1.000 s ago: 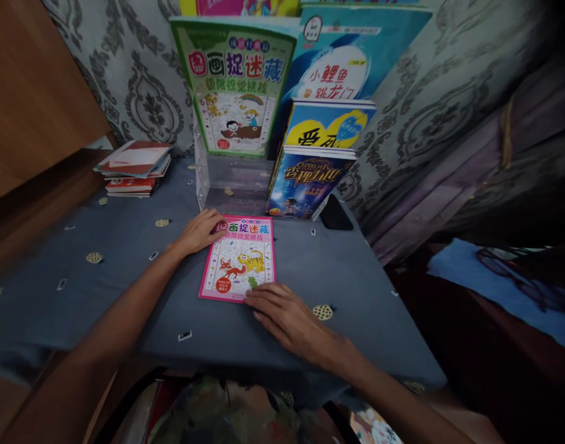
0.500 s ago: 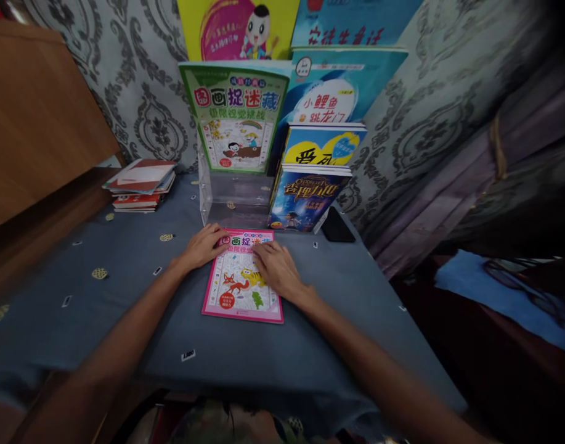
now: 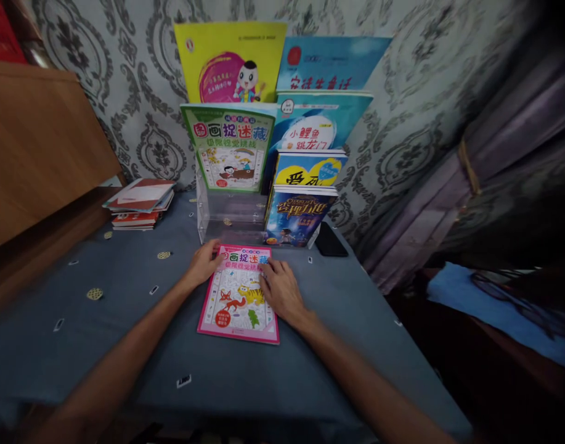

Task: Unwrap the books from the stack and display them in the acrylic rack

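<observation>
A pink-bordered children's picture book (image 3: 238, 314), with a fox and a yellow tiger on its cover, lies face up on the table. My left hand (image 3: 204, 264) grips its upper left edge, the thumb by the cover and the fingers near the top corner. At the upper right edge, my right hand (image 3: 283, 288) holds the same book, its bent fingers partly over the cover. Just behind stands a clear tiered book rack (image 3: 231, 213). On it leans a green picture book (image 3: 229, 148) with a similar title, beside a dark blue storybook (image 3: 300, 216).
A yellow book (image 3: 231, 61) and several blue ones fill the rack's upper tiers. To the left is a stack of books (image 3: 141, 200) near a wooden panel (image 3: 42, 148). A black phone (image 3: 331, 239) lies right of the rack. Blue-grey cloth (image 3: 138, 345) covers the table.
The view has tilted up, showing more of the upper books. My right hand has drawn back from the cover's middle toward its right edge. The pink book stays in place before the rack.
</observation>
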Demonstrator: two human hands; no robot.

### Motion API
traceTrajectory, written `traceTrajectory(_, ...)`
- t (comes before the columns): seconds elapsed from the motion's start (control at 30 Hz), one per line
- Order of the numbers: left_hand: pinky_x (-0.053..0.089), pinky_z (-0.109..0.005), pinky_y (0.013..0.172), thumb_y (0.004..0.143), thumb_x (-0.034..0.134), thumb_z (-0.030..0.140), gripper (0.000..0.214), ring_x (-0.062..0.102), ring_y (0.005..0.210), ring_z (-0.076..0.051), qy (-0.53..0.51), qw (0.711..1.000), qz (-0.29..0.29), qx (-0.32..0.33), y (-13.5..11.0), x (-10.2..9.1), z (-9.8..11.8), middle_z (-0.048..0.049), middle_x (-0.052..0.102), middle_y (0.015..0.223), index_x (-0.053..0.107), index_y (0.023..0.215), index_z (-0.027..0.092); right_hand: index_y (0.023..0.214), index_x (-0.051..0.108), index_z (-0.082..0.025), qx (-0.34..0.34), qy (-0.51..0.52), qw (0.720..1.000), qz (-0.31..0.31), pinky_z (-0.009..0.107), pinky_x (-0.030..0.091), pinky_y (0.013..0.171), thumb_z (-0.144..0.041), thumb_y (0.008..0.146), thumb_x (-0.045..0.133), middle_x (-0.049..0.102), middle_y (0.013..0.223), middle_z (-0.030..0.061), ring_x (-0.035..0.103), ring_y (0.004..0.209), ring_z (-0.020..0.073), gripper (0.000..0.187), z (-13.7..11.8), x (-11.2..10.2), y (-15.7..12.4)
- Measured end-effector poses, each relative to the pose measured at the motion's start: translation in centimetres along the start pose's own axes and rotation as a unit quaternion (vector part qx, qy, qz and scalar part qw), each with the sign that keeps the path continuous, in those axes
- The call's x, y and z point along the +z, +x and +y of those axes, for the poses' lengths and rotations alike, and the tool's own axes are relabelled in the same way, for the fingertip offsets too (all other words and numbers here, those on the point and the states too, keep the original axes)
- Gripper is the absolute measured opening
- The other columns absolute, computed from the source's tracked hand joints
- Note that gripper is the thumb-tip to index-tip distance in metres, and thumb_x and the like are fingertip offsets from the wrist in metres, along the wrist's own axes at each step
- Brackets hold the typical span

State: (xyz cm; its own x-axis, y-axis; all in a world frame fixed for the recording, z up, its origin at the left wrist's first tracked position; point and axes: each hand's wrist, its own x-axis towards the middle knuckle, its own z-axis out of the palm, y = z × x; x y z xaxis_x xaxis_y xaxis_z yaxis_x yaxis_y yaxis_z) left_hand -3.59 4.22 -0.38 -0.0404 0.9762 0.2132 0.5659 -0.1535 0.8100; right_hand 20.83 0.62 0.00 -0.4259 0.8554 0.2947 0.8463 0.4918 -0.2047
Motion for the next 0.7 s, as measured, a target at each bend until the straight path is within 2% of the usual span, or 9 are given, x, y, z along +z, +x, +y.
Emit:
traceTrajectory(0.07,0.055,-0.031,0.077,0.076,0.068,0.02,0.042,0.067,0.091,-0.02,-0.123,0.989,0.016,-0.084,0.3,-0.1,0.1,-0.0088,0.07,0.106,0.061,0.117,0.015,0.122,0.066,-0.011,-0.009,0.013,1.0,0.012,0.042,0.043,0.099,-0.019,0.096,0.047,0.061,0.129,0.0196,0.052,0.111,0.03,0.033,0.3,0.3,-0.1)
traceTrajectory(0.13,0.052,-0.023,0.06,0.072,0.072,0.019,0.044,0.067,0.083,-0.017,-0.212,0.964,0.033,-0.158,0.5,-0.4,0.2,-0.0086,0.069,0.104,0.06,0.115,0.014,0.122,0.066,-0.011,-0.015,0.025,0.999,0.024,0.043,0.043,0.1,-0.018,0.096,0.047,0.06,0.13,0.0198,0.052,0.112,0.0303,0.034,0.5,0.6,-0.1)
traceTrajectory(0.2,0.045,-0.018,0.05,0.068,0.076,0.017,0.045,0.066,0.076,-0.015,-0.268,0.939,0.052,-0.209,0.6,-1.0,0.4,-0.0079,0.069,0.1,0.061,0.11,0.014,0.122,0.066,-0.012,-0.017,0.036,0.999,0.037,0.044,0.044,0.099,-0.017,0.095,0.047,0.059,0.131,0.0196,0.052,0.112,0.0301,0.034,0.6,0.8,-0.2)
traceTrajectory(0.27,0.038,-0.015,0.044,0.064,0.081,0.016,0.043,0.064,0.07,-0.012,-0.311,0.918,0.042,-0.241,0.6,-1.5,0.6,-0.0065,0.069,0.092,0.063,0.103,0.013,0.122,0.066,-0.013,-0.014,0.047,0.998,0.047,0.046,0.045,0.099,-0.016,0.094,0.048,0.058,0.131,0.0195,0.052,0.111,0.0302,0.034,0.7,1.0,-0.2)
traceTrajectory(0.3,0.034,-0.014,0.042,0.063,0.083,0.017,0.041,0.063,0.066,-0.011,-0.33,0.91,0.013,-0.25,0.6,-1.7,0.7,-0.0058,0.069,0.087,0.064,0.099,0.013,0.122,0.066,-0.014,-0.014,0.053,0.997,0.051,0.046,0.046,0.099,-0.016,0.093,0.048,0.058,0.131,0.0194,0.052,0.111,0.0303,0.034,0.7,1.1,-0.2)
traceTrajectory(0.4,0.023,-0.013,0.036,0.06,0.087,0.024,0.036,0.053,0.05,-0.006,-0.37,0.887,-0.123,-0.248,0.4,-1.9,1.0,-0.0031,0.066,0.07,0.067,0.086,0.01,0.123,0.064,-0.016,-0.018,0.075,0.995,0.062,0.048,0.047,0.1,-0.017,0.092,0.048,0.056,0.132,0.0184,0.052,0.112,0.0306,0.035,0.8,1.6,-0.3)
traceTrajectory(0.47,0.018,-0.013,0.034,0.059,0.09,0.028,0.037,0.046,0.044,-0.004,-0.387,0.874,-0.175,-0.237,0.3,-1.8,1.2,-0.0012,0.063,0.064,0.068,0.082,0.009,0.127,0.061,-0.017,-0.016,0.102,0.992,0.078,0.05,0.047,0.102,-0.017,0.091,0.048,0.053,0.135,0.0176,0.052,0.116,0.0308,0.038,1.0,2.0,-0.3)
traceTrajectory(0.6,0.02,-0.014,0.033,0.057,0.092,0.035,0.043,0.048,0.044,-0.004,-0.423,0.864,-0.162,-0.22,0.1,-1.9,1.5,0.0009,0.062,0.063,0.07,0.085,0.01,0.145,0.041,-0.019,0.01,0.21,0.972,0.11,0.051,0.045,0.105,-0.024,0.089,0.052,0.052,0.137,0.0164,0.05,0.127,0.0306,0.058,1.9,2.4,0.0)
traceTrajectory(0.7,0.025,-0.014,0.033,0.06,0.091,0.038,0.044,0.049,0.043,-0.005,-0.442,0.863,-0.145,-0.198,0.0,-2.3,1.9,0.0015,0.063,0.062,0.072,0.089,0.011,0.15,0.032,-0.019,0.064,0.312,0.942,0.101,0.05,0.051,0.096,-0.035,0.087,0.058,0.061,0.128,0.0154,0.06,0.114,0.03,0.07,2.6,2.0,0.5)
